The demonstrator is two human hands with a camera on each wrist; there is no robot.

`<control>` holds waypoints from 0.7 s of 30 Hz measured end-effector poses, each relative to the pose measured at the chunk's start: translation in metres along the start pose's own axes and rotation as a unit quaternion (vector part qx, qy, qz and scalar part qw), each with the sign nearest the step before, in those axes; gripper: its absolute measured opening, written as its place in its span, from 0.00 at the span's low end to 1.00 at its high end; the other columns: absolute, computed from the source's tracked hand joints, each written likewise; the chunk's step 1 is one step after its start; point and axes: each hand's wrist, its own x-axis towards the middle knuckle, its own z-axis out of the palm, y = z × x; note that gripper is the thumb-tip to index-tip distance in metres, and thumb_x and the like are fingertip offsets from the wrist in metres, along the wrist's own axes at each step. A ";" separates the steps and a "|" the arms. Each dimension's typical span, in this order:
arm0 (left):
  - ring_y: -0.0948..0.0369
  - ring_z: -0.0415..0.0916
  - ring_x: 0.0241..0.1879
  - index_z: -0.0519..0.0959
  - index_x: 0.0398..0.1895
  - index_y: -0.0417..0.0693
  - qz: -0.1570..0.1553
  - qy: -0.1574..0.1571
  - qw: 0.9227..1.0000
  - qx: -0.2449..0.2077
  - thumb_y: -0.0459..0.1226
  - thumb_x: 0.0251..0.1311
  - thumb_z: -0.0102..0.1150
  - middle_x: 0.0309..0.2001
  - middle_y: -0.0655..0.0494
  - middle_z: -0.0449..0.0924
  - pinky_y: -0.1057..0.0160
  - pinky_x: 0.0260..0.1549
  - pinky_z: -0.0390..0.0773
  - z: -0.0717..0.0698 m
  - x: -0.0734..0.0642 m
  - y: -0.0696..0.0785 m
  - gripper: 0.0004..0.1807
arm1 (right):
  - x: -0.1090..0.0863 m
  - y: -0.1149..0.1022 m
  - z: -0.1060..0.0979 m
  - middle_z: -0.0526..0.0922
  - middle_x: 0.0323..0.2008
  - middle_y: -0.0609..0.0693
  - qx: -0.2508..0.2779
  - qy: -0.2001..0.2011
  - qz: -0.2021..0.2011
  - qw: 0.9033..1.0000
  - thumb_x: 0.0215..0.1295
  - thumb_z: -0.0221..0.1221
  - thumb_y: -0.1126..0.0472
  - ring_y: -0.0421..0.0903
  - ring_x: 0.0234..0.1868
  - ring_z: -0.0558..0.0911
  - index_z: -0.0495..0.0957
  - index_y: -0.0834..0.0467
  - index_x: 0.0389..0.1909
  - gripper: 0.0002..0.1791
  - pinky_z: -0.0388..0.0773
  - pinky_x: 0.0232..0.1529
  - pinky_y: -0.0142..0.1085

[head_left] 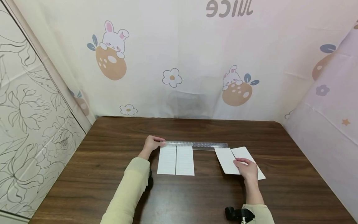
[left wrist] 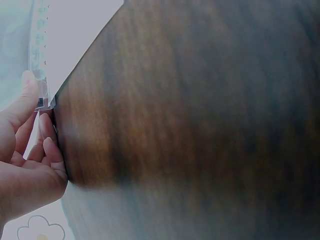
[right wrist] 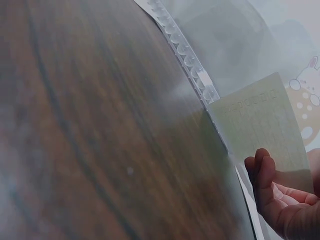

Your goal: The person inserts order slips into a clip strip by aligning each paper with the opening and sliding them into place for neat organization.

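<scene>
A clear plastic binding strip with a row of small rings (head_left: 209, 145) lies crosswise on the table. My left hand (head_left: 152, 143) pinches its left end between thumb and fingers; the left wrist view shows this hand (left wrist: 30, 135) at the strip's end (left wrist: 39, 65). Two white ruled sheets (head_left: 184, 160) lie side by side, top edges at the strip. Near the strip's right end, my right hand (head_left: 247, 169) pinches a paper sheet (head_left: 227, 161), tilted up, with a row of small holes along one edge (right wrist: 260, 120). Another white sheet (head_left: 243, 153) lies partly behind that hand.
The brown wooden table (head_left: 181, 199) meets a pale curtain (head_left: 195, 62) printed with rabbits and flowers at its far edge. A flower-patterned panel (head_left: 28, 109) stands on the left. A black wrist mount (head_left: 237, 214) sits on the right forearm.
</scene>
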 end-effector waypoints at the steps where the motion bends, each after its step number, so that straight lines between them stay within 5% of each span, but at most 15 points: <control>1: 0.55 0.74 0.39 0.84 0.32 0.41 0.000 0.000 1.000 -0.001 0.35 0.46 0.66 0.40 0.46 0.79 0.58 0.38 0.73 0.000 0.000 0.000 0.09 | 0.001 0.000 0.001 0.80 0.28 0.59 -0.001 0.002 0.001 1.000 0.52 0.61 0.60 0.42 0.24 0.72 0.78 0.70 0.36 0.16 0.66 0.26 0.33; 21: 0.55 0.73 0.39 0.84 0.32 0.42 0.001 0.002 1.000 0.008 0.36 0.46 0.67 0.41 0.46 0.79 0.60 0.36 0.73 0.001 0.002 -0.001 0.09 | 0.007 -0.004 0.013 0.80 0.29 0.59 0.012 0.003 0.013 1.000 0.52 0.61 0.61 0.43 0.24 0.72 0.78 0.70 0.35 0.15 0.66 0.25 0.32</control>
